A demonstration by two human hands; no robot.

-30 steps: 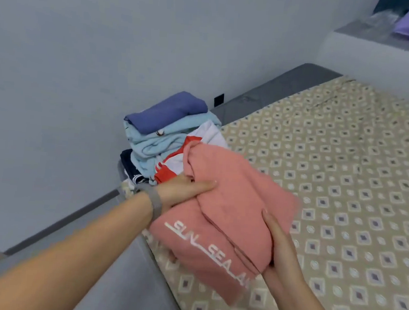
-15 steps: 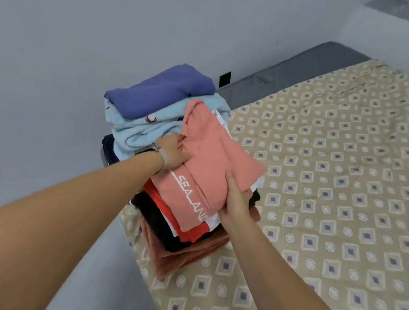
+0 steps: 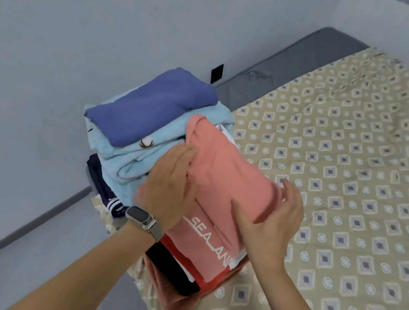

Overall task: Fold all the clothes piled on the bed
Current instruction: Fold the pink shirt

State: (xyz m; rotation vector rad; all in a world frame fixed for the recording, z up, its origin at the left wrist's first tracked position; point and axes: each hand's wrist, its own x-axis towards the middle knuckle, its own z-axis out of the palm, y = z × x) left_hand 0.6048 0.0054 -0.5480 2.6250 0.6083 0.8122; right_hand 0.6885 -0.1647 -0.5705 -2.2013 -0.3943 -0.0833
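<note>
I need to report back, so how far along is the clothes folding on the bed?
Done: two stacks of folded clothes, the purple top capping the far one. In hand: the pink shirt lies folded on the near stack, left hand flat on it, right hand at its edge. Left: no unfolded clothes show on the visible bedsheet.

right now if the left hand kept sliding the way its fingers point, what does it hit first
The left hand lies flat with fingers aimed up and right across the salmon shirt. Going on, it would probably ride over that shirt's raised fold, then the light blue garment behind; depth is hard to judge.
</note>
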